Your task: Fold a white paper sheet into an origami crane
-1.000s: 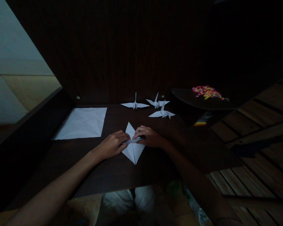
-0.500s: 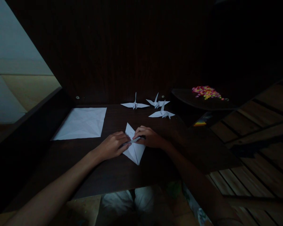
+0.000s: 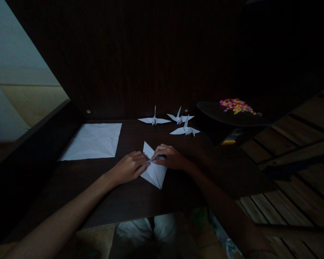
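A white folded paper, shaped like a kite with a crease down its near half, lies on the dark desk in front of me. My left hand pinches its left side, with the thumb along a raised flap across the middle. From the right, my right hand grips the other end of that flap, fingers bent over the paper. The fingers hide part of the middle folds. Beyond the hands stand three white paper cranes, one to the left, one behind and one nearer.
A creased white sheet lies flat at the left of the desk. On the right, a raised dark shelf bears a heap of small colourful pieces. A dark side panel bounds the left, and a tall panel the back.
The folded paper has turned slightly, its near tip shifting right and its far tip left. The raised flap between my fingers shows a little more. Both hands have hardly moved.
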The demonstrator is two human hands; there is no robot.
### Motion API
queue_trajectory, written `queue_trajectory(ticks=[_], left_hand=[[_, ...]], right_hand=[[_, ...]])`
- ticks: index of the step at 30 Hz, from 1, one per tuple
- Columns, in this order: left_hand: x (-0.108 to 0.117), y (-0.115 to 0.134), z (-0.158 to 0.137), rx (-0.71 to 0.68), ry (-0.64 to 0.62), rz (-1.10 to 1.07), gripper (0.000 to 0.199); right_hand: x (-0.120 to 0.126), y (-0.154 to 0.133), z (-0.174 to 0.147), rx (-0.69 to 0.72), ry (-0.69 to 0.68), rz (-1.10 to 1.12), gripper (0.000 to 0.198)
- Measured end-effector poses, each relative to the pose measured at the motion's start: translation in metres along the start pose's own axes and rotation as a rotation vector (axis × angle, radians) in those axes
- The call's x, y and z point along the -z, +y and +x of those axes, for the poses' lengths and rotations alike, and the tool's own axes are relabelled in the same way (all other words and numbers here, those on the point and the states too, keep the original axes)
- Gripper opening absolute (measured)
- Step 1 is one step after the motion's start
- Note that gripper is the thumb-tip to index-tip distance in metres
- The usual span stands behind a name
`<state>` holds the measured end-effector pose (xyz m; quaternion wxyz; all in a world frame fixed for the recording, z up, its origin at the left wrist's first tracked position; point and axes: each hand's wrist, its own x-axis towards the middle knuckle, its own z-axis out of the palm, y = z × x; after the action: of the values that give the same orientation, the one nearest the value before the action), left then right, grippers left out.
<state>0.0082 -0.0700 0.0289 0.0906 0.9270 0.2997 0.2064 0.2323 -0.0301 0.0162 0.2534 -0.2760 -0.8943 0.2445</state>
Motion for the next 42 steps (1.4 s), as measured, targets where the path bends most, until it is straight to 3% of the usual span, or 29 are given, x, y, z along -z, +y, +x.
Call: queue_trajectory(ticks=[9,15,19,23,25,39,42], left_hand=[[0.001,0.001,-0.002,0.199,0.028,-0.215,0.024],[0.002,0.006,-0.003,0.279,0.049,-0.246,0.053],[0.004,0.010,-0.003,0.239,0.070,-0.329,0.054],[0.004,0.011,-0.002,0.225,0.102,-0.368,0.029],[0.003,0.010,-0.002,0.219,0.089,-0.362,0.026],[0.000,-0.013,0.000,0.001,-0.123,-0.171,0.057],[0.001,-0.014,0.000,-0.010,-0.158,-0.143,0.056]], right_hand=[[0.002,-0.006,0.000,-0.211,-0.016,-0.031,0.024],[0.001,-0.005,-0.002,-0.320,0.051,0.002,0.037],[0.001,-0.006,-0.002,-0.294,0.109,0.053,0.049],[0.001,-0.005,-0.002,-0.356,0.133,0.032,0.058],[0.000,-0.005,-0.002,-0.357,0.139,0.031,0.057],[0.003,-0.009,0.001,-0.371,0.104,-0.005,0.046],[0.003,-0.009,0.002,-0.363,0.105,-0.001,0.045]])
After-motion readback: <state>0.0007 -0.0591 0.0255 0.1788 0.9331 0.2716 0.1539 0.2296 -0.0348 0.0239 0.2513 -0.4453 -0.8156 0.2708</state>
